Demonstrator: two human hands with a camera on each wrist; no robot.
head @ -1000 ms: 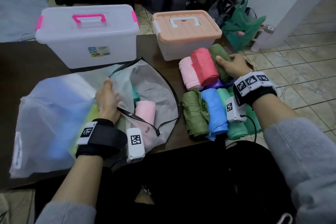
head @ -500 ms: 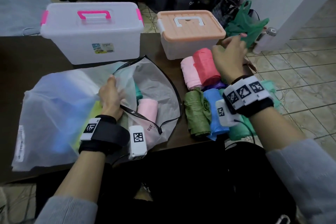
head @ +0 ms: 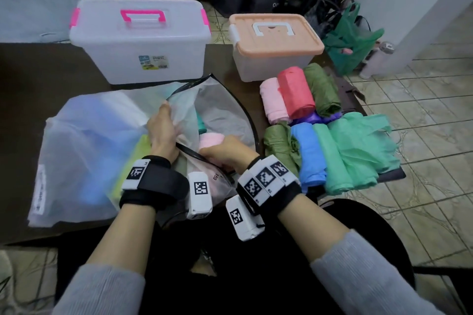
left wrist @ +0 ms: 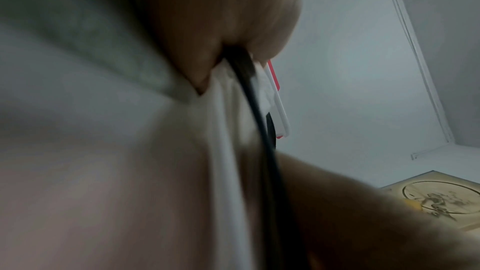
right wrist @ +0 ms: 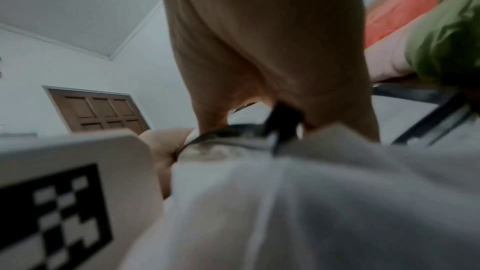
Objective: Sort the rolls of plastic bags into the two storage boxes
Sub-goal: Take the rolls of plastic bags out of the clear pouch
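Observation:
A translucent zip bag (head: pixel 84 140) lies on the dark table (head: pixel 38 71) with its black-rimmed mouth open. My left hand (head: pixel 162 133) pinches the bag's upper edge; the left wrist view shows fingers (left wrist: pixel 221 17) on the black rim (left wrist: pixel 257 114). My right hand (head: pixel 220 152) grips the near rim beside a pink roll (head: pixel 211 138) inside the bag, with the rim (right wrist: pixel 283 118) between thumb and finger. A teal roll (head: pixel 201 123) lies deeper in. Behind stand the clear box with pink handle (head: pixel 138 41) and the peach-lidded box (head: pixel 273 43), both closed.
Loose rolls lie at the table's right end: pink (head: pixel 272 102), red (head: pixel 295 92), olive (head: pixel 322 89), purple (head: pixel 309 118), a second olive (head: pixel 279 146), blue (head: pixel 309 153) and green (head: pixel 332 158) with an unrolled green tail (head: pixel 366 143). Dark bags and a green carrier (head: pixel 350 41) sit on the tiled floor.
My right hand left the pile of rolls on the right, swung left and came down on the bag's near rim. My left hand stayed on the bag's edge.

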